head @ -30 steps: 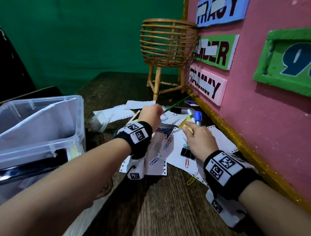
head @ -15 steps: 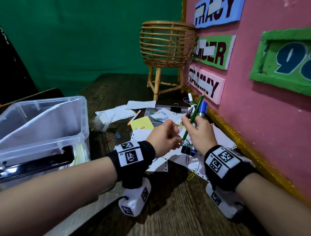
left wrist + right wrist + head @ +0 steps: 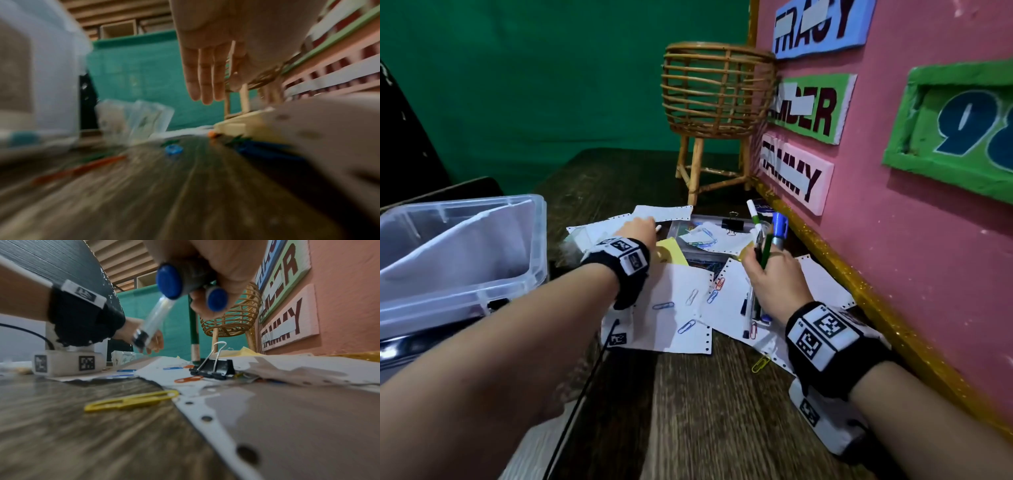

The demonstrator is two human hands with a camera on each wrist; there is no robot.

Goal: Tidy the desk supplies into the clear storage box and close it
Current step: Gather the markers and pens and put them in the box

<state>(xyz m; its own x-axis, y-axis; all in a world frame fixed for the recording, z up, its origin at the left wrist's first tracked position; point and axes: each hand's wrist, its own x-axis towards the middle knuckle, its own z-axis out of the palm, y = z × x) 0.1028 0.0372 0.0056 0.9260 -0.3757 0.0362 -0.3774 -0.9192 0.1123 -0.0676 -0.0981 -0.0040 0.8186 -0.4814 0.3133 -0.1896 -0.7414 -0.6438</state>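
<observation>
Our right hand (image 3: 774, 284) grips a bundle of pens (image 3: 765, 240) upright, fingers curled round them, over the papers (image 3: 678, 291) at 3 o'clock. Our left hand (image 3: 638, 229) reaches to 12 o'clock with fingers straight and together, holding nothing, just above an orange pen (image 3: 658, 227). The box (image 3: 530, 240) stands open at 9 o'clock. Clips (image 3: 662, 305) litter the papers.

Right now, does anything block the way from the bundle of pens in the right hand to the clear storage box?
Mostly the left hand and its forearm, stretched over the papers between the right hand holding the pens and the clear storage box. The box stands open with no lid on it.
</observation>
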